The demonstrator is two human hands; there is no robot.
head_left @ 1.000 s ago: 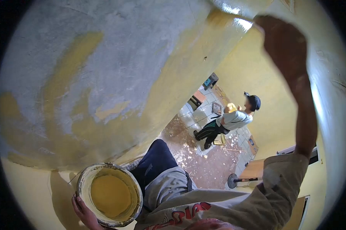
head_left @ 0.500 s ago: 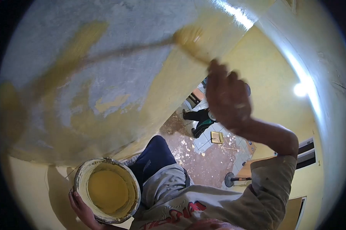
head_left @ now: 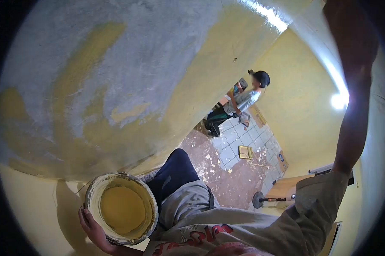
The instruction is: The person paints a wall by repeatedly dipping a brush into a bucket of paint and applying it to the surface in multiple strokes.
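Head view: one bucket [head_left: 88, 200] of yellow paint [head_left: 123, 209] sits low left, the left hand [head_left: 94, 230] curled under its rim. Above the bucket, the grey surface [head_left: 150, 59] shows yellow streaks, but much looks bare. One right arm [head_left: 350, 111] rises right of the bucket. That hand is out of frame, so I cannot tell its grip. One other person [head_left: 237, 104] stands beyond.

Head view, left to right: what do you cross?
bucket, held in left hand → leg → co-worker → right arm
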